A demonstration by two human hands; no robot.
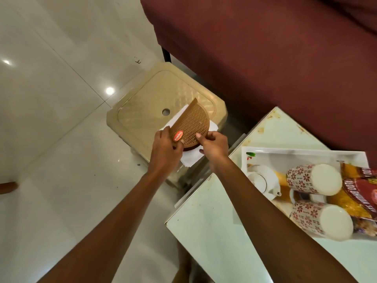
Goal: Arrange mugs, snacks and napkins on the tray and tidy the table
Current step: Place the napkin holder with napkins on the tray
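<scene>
1. Brown plastic, ribbed and half-round, the napkin holder [194, 124] is gripped by both hands: the left hand [166, 147] closes on its straight edge next to an orange oval label [177, 136], and the right hand [214, 146] pinches its curved rim with the thumb on the ribbed face.
2. White napkins [190, 158] sit in the holder, sticking out below and behind it, over a beige plastic stool [142, 113].
3. A white tray [265, 156] on the glass-topped table [214, 231] holds a white teapot [263, 180], two mugs with a red flower pattern [314, 179] [322, 220] lying on their sides, and a yellow and red snack packet [359, 193].
4. Both bare forearms reach forward from the lower edge of the view, the hands close together over the stool, well apart from the tray.
5. Pale glossy floor tiles [51, 78] lie to the left; a maroon sofa [265, 58] stands behind the stool and the table.
</scene>
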